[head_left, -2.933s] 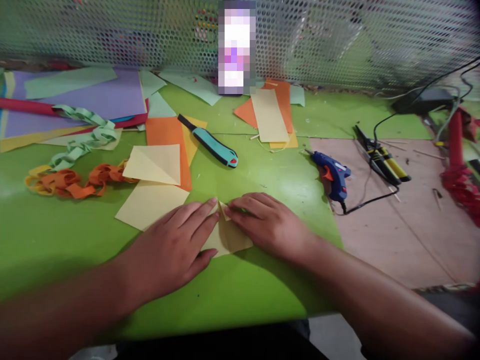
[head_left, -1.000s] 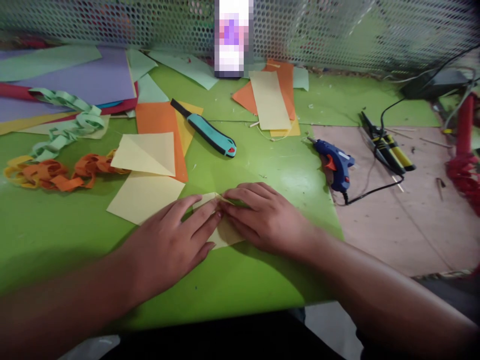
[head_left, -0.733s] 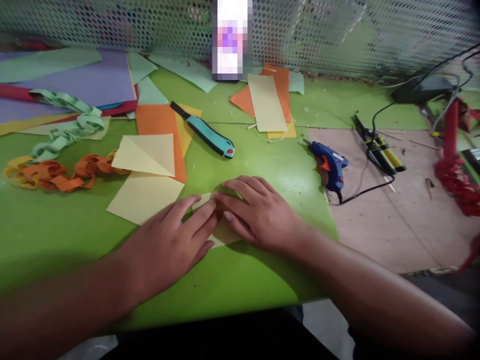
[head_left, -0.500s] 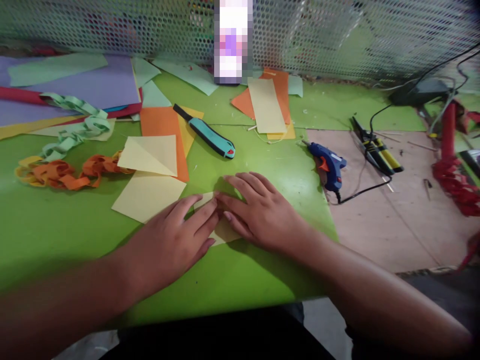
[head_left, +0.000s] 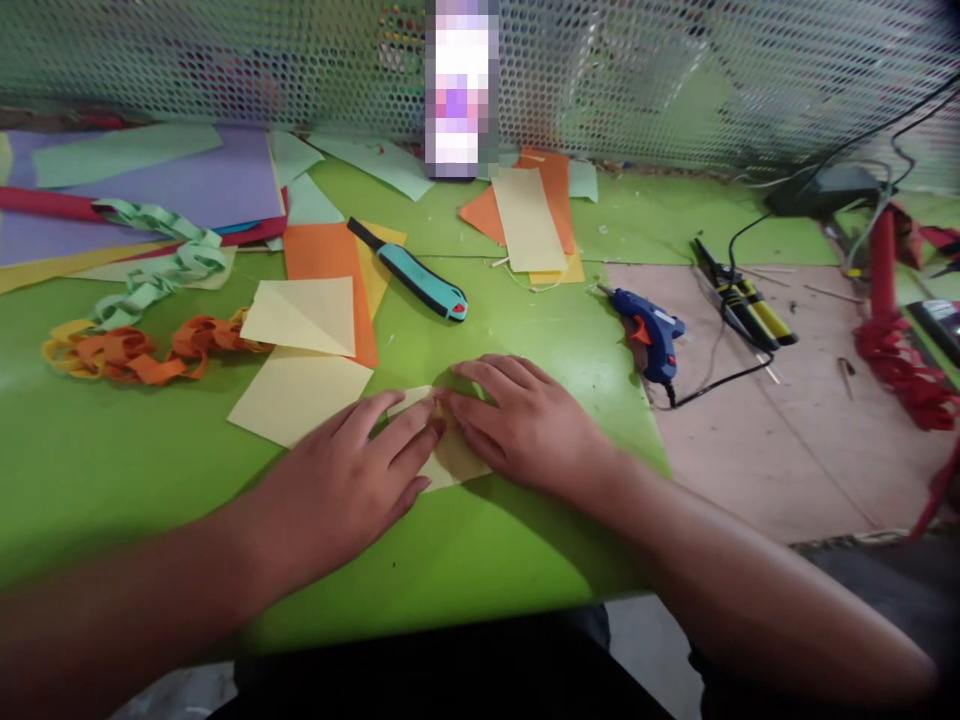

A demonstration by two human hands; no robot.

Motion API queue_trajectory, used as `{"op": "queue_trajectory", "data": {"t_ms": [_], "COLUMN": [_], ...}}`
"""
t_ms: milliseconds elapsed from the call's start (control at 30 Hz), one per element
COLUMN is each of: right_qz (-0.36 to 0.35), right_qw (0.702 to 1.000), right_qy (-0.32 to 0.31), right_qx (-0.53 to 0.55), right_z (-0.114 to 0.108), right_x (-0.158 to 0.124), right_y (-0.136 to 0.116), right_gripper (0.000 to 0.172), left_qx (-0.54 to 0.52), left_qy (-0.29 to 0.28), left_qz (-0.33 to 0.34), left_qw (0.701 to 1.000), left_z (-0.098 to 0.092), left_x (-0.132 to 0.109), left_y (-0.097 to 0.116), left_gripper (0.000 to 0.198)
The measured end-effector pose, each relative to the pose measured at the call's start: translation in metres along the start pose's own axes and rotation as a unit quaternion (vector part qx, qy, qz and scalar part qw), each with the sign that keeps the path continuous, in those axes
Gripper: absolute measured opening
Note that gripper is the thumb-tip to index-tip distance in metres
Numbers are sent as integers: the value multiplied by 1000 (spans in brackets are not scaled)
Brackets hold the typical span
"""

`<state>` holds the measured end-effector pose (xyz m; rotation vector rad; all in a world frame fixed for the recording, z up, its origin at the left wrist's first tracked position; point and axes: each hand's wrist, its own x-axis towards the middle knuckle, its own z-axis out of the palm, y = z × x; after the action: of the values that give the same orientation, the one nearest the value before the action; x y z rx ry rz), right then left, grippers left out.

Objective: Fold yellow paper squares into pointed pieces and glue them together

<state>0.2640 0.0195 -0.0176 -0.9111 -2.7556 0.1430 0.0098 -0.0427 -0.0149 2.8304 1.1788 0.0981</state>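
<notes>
A small pale yellow piece of paper (head_left: 459, 462) lies on the green tabletop in front of me, partly hidden under my fingers. My left hand (head_left: 352, 470) rests on its left part with the fingers stretched out and apart. From the right, my right hand (head_left: 521, 420) touches the paper's upper edge with its fingertips, fingers extended and slightly bent. The two hands' fingertips nearly meet at the top of the paper. Left of it are two more pale yellow sheets, an upper one (head_left: 304, 315) overlapping a lower one (head_left: 300, 395).
A turquoise utility knife (head_left: 424, 280) lies beyond the hands. At right are a blue glue gun (head_left: 651, 330), yellow-black pliers (head_left: 746, 300) and a red paper chain (head_left: 896, 360). An orange paper chain (head_left: 142, 350) lies left. A perforated panel (head_left: 315, 70) and blurred upright screen (head_left: 457, 90) stand behind.
My right hand's fingers have shifted slightly to the right, baring a little more of the paper. The left hand stays in place on it. The view has moved slightly.
</notes>
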Motion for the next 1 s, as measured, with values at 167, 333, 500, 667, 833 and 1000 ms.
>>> {"op": "queue_trajectory", "data": {"t_ms": [167, 333, 500, 667, 833, 1000], "right_qz": [-9, -20, -29, -29, -43, 21], "right_qw": [1000, 999, 998, 998, 995, 998], "right_qy": [-2, -14, -21, -21, -22, 32], "right_qx": [-18, -38, -47, -59, -86, -48], "right_z": [-1, -4, -14, -28, -38, -37], "right_x": [0, 0, -4, -14, -25, -22], "right_y": [-2, -5, -6, -10, -13, -11], "right_gripper": [27, 32, 30, 23, 15, 30], "left_qx": [-12, 0, 7, 11, 6, 8], "left_qy": [-4, -10, -20, -17, -7, -5], "left_qz": [-10, 0, -1, 1, 4, 10], "left_qw": [1000, 1000, 1000, 1000, 1000, 1000], "left_z": [0, 0, -3, -3, -2, -4], "left_x": [2, 3, 5, 5, 3, 2], "left_y": [-2, -2, -1, -2, -3, -5], "left_gripper": [48, 49, 48, 48, 50, 49]}}
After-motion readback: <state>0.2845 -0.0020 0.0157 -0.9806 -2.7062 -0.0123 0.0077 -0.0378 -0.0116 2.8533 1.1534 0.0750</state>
